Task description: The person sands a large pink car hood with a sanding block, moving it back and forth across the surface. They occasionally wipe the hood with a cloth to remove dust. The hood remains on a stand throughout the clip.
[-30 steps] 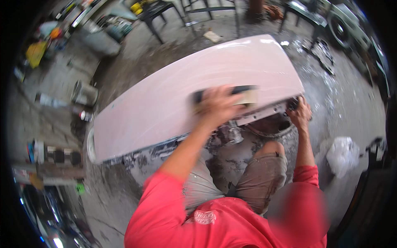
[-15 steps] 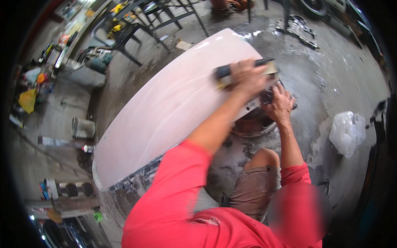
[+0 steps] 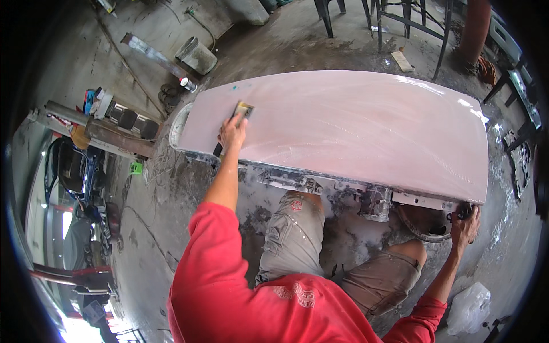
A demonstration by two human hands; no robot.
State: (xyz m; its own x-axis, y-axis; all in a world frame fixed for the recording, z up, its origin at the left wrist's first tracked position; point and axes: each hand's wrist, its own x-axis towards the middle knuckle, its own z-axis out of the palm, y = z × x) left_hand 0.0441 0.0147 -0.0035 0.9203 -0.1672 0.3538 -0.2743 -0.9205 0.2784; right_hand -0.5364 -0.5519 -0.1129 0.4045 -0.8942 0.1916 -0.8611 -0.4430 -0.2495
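A long, gently curved car body panel (image 3: pixel 343 120) with a dull pink coat lies in front of me, raised off the floor. Near its left end, my left hand (image 3: pixel 232 134) grips a sanding block (image 3: pixel 246 109). Tan and black ends of the block show on either side of the fingers, and it rests flat on the pink surface. At the panel's near right corner, my right hand (image 3: pixel 468 224) is closed around a dark fitting (image 3: pixel 457 216); the palm side is hidden.
Beneath the panel's right part sits a round wheel rim (image 3: pixel 412 227). A clear plastic bag (image 3: pixel 470 308) lies right of my knees. Beyond the panel are a stained bucket (image 3: pixel 196 55), a small bottle (image 3: pixel 187 84) and dark plastic chairs (image 3: pixel 409 20). The floor is wet and streaked.
My left hand has carried the sanding block from the panel's right end across to its left end. My right hand stays at the same corner. The whole view has turned.
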